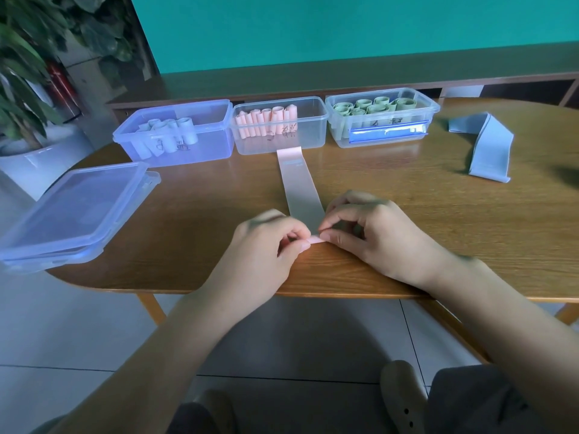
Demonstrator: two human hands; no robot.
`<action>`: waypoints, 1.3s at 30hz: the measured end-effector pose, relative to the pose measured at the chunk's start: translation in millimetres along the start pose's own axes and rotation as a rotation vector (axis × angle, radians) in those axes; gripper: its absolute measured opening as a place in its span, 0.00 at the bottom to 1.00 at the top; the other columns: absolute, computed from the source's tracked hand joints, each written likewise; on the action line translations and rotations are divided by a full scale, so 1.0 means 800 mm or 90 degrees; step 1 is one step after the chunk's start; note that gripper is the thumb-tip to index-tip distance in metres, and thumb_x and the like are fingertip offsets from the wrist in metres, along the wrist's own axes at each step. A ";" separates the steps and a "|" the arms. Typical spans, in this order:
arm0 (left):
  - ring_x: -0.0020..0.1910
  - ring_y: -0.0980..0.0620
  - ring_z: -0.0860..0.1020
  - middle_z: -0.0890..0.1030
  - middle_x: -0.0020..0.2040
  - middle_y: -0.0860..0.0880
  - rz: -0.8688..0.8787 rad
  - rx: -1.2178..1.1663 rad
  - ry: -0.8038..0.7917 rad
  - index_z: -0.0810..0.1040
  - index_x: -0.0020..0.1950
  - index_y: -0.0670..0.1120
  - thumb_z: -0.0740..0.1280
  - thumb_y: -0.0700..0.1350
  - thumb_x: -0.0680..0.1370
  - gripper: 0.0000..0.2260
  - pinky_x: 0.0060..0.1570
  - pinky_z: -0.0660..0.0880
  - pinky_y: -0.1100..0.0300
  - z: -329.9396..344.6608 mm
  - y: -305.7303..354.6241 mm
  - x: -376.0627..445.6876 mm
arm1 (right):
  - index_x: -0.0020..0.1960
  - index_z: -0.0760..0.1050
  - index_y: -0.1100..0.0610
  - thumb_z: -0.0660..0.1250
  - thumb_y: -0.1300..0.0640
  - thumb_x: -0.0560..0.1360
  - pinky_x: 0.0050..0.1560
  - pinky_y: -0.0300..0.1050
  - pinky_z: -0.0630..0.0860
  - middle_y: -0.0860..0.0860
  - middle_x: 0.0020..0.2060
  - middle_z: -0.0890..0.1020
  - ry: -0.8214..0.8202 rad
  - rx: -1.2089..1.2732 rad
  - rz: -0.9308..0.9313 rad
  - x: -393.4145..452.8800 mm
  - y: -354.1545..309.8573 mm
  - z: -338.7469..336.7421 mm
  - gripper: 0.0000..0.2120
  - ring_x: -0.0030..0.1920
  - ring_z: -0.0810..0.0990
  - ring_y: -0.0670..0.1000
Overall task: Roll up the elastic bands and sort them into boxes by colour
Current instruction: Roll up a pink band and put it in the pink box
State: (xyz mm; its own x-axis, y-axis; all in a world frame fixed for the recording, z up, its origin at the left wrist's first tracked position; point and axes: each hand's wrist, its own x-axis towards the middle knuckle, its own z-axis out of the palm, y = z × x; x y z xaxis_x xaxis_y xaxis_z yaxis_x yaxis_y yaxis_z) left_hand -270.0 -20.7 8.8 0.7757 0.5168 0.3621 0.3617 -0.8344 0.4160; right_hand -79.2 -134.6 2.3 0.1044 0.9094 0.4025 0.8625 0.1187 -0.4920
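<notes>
1. A pink elastic band (pixel 299 186) lies flat along the wooden desk (pixel 407 220), its far end touching the middle box (pixel 280 128) and its near end at the desk's front edge
2. The left hand (pixel 266 245) and right hand (pixel 372 233) meet at that near end, thumb and curled fingers (pixel 336 238) of each pinching the small starting roll
3. Three clear boxes stand in a row at the back: the left box (pixel 174 134) holds pale blue rolls, the middle one pink rolls, the right box (pixel 382 115) green rolls
4. A loose blue band (pixel 488 148) lies folded to the right, well apart from the hands
5. Stacked lids (pixel 75 214) overhang the desk's left corner
</notes>
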 end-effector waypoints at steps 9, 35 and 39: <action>0.45 0.59 0.74 0.78 0.52 0.57 0.009 0.050 0.021 0.83 0.56 0.51 0.66 0.50 0.81 0.08 0.40 0.65 0.78 0.006 -0.003 0.006 | 0.53 0.84 0.51 0.73 0.53 0.77 0.48 0.27 0.68 0.43 0.51 0.78 -0.021 0.005 0.013 0.006 0.005 0.002 0.06 0.45 0.77 0.41; 0.42 0.62 0.76 0.78 0.50 0.58 0.009 -0.013 0.046 0.84 0.55 0.53 0.71 0.48 0.78 0.07 0.41 0.67 0.78 0.005 -0.014 0.027 | 0.56 0.84 0.50 0.70 0.52 0.79 0.50 0.39 0.73 0.42 0.51 0.76 -0.003 -0.056 0.020 0.023 0.010 0.006 0.08 0.44 0.73 0.36; 0.43 0.63 0.75 0.77 0.49 0.60 0.004 -0.004 0.022 0.82 0.52 0.54 0.70 0.49 0.79 0.03 0.40 0.66 0.78 0.005 -0.013 0.031 | 0.58 0.84 0.49 0.69 0.50 0.79 0.53 0.46 0.76 0.44 0.52 0.76 -0.015 -0.065 0.030 0.026 0.009 0.004 0.10 0.46 0.75 0.42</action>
State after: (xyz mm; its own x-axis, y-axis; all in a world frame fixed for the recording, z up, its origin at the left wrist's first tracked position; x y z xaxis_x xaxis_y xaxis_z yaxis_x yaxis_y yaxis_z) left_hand -252.2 0.4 10.0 0.7594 0.5181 0.3937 0.3538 -0.8365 0.4184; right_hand -72.1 -113.7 4.7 0.1359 0.9222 0.3621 0.9029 0.0352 -0.4285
